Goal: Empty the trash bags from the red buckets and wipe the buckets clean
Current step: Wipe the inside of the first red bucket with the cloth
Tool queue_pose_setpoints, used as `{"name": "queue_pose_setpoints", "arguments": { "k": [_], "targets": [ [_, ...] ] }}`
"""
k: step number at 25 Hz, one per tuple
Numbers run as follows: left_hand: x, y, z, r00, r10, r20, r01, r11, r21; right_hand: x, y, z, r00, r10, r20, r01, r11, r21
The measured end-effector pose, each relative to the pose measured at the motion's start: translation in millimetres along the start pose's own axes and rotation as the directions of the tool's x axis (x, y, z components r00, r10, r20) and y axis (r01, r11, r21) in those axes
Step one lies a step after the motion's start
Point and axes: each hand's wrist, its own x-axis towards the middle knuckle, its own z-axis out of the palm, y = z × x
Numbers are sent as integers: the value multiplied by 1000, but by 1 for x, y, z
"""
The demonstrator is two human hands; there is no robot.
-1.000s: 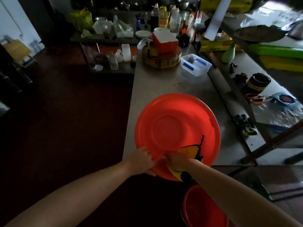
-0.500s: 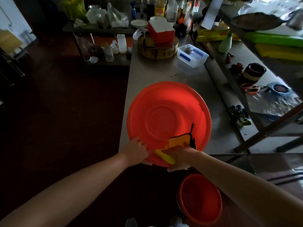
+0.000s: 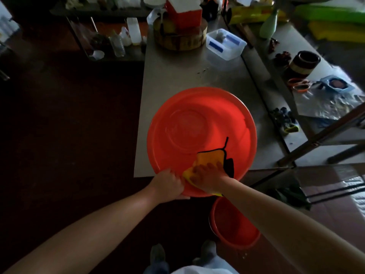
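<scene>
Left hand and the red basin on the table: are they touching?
Touching. The head view shows the left hand gripping the basin's near rim, fingers curled over the edge with no gap.

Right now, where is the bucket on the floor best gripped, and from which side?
Grip the bucket by its near rim, coming from above: it stands upright with its mouth open, and I see no handle.
</scene>
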Motion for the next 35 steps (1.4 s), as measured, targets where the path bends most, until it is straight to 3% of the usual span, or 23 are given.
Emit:
{"name": "queue_pose_setpoints", "arguments": {
  "k": [7,13,19,25,29,31,33,35],
  "targets": [
    [-2,6,15,989,129,-75,-124,989,75,71,7,35,993,-46,-108,48,999,9],
    [-10,13,26,983,142,-118,-122,979,160,140,11,48,997,-72,-13,71,996,-52],
    [-5,5,18,982,165,-94,-154,981,117,102,7,37,996,-32,-77,41,993,112],
    [-3,1,7,984,160,-76,-153,984,89,53,22,17,994,-75,79,70,996,58],
    [4,2,-4,983,121,-139,-116,992,49,55,19,7,999,31,24,-29,998,-60],
    [5,2,-3,980,128,-150,-120,991,62,70,0,15,1000,-4,-19,5,998,57],
    [6,2,-2,982,122,-144,-114,991,67,94,-17,10,999,-7,-42,23,925,380],
    [8,3,4,984,101,-146,-95,994,49,119,-23,3,999,-20,-41,37,876,480]
  ]
}}
